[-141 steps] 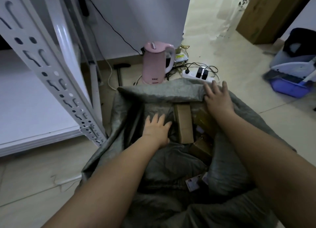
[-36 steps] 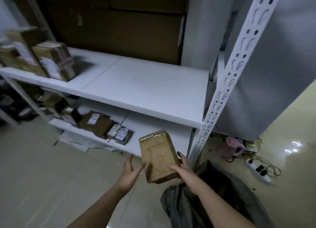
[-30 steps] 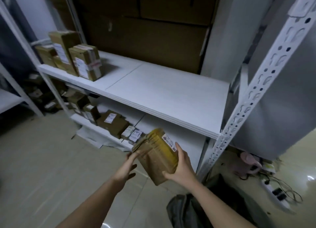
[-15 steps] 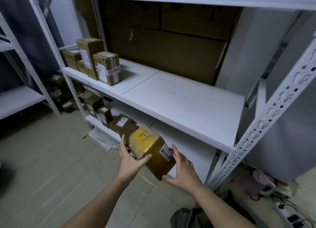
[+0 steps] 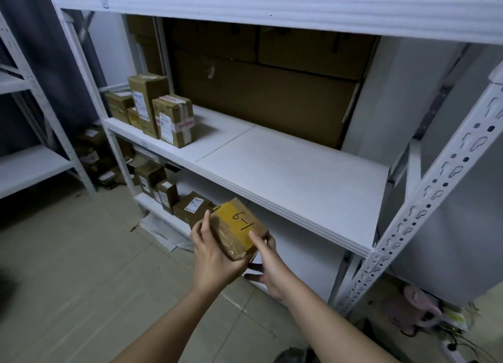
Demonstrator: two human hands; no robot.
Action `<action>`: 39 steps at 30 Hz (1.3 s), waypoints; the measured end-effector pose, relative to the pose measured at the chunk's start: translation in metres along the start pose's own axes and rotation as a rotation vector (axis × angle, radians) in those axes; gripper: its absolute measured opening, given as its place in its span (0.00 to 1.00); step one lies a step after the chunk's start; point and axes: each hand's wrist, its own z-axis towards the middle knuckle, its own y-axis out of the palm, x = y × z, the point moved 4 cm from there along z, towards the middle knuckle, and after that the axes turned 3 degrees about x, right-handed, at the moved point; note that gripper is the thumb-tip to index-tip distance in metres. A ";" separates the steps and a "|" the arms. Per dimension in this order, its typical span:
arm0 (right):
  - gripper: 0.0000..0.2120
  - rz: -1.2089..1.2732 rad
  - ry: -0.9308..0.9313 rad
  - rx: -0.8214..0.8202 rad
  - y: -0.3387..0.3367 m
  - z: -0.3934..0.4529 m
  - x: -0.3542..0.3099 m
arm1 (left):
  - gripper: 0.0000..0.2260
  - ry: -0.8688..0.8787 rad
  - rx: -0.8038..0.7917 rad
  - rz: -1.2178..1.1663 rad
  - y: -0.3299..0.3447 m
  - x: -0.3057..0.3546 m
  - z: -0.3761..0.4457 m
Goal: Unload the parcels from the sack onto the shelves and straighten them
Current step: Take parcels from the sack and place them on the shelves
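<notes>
Taped parcel [image 5: 239, 228] marked "6-1" between left hand [image 5: 215, 256] and right hand [image 5: 268, 262], before white shelves [image 5: 294, 172].

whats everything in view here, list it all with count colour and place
held parcel: one, brown, yellow tape marked 6-1, in both hands before the bottom shelf
middle-shelf parcels: about five, brown, left end of the middle shelf
bottom-shelf parcels: several, brown, left end
big cartons: several, brown, behind the middle shelf
rack: one, white
second rack: one, white, far left
kettle: one, pink, floor at right
left hand: grips parcel
right hand: grips parcel
</notes>
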 end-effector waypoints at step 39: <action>0.33 -0.392 -1.480 0.639 0.000 -0.127 -0.443 | 0.11 0.477 0.127 -0.547 -0.136 0.332 0.230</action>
